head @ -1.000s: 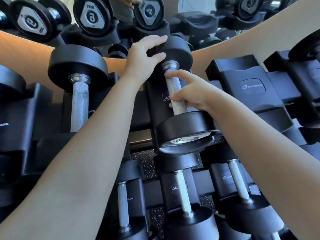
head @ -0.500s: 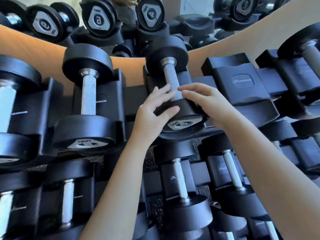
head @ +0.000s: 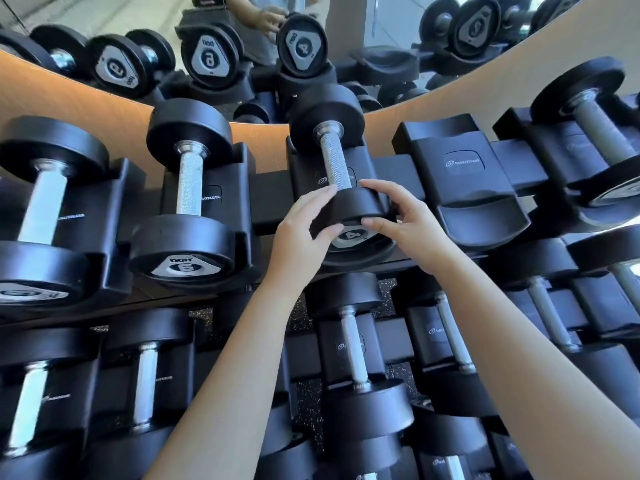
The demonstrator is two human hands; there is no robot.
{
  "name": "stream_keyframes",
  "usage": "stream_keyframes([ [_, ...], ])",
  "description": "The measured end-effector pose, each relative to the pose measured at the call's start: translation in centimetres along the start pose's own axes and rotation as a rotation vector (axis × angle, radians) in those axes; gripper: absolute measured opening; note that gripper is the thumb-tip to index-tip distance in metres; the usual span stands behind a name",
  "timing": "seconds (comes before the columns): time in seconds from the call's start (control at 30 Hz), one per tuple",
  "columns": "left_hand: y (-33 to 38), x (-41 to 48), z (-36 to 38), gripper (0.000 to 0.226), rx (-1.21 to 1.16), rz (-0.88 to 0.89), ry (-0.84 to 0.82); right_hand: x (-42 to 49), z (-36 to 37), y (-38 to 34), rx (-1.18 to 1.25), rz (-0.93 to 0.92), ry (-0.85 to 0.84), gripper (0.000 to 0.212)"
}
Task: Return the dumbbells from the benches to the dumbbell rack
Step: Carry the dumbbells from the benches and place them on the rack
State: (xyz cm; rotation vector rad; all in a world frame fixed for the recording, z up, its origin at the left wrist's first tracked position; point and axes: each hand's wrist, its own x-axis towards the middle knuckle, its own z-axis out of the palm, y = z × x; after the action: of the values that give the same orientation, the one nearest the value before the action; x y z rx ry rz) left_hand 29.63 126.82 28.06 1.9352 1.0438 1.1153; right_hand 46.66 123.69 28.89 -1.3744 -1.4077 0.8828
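Hands frame the near head of the dumbbell (head: 334,178) marked 4, which lies in its cradle (head: 367,252) on the top row of the rack (head: 270,206), handle pointing away toward the mirror (head: 104,15). The left hand (head: 303,233) curls around the head's left side, fingers on the rim and thumb near the numbered face; the right hand (head: 403,223) does the same from the right, fingers over the top edge. Neither is clenched; both are loosely cupped on the rubber. The step looks like final seating. To do it well, the weight probably wants a small twist so the number reads upright, and a gentle push so both heads settle fully into the cradle. Fingers are best kept on the outer rim, clear of the gap between head and cradle. The neighbouring cradle (head: 464,174) to the right stands empty, likely awaiting the matching dumbbell.
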Motion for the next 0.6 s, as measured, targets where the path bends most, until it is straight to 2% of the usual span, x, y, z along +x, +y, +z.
stream_keyframes([
  [0.1, -0.1, -0.2, 0.2, 0.055, 0.01, -0.063, 0.046, 0.3, 0.0, 0.3, -0.052, -0.027, 0.025, 0.051],
  [0.2, 0.1, -0.1, 0.3, 0.053, 0.044, -0.038, 0.06, 0.2, 0.1, 0.6, -0.038, -0.031, 0.035, 0.048],
  [0.6, 1.3, 1.4, -1.0, 0.055, 0.199, -0.005, -0.077, 0.2, 1.1, 2.2, 0.164, -0.018, 0.085, 0.047],
])
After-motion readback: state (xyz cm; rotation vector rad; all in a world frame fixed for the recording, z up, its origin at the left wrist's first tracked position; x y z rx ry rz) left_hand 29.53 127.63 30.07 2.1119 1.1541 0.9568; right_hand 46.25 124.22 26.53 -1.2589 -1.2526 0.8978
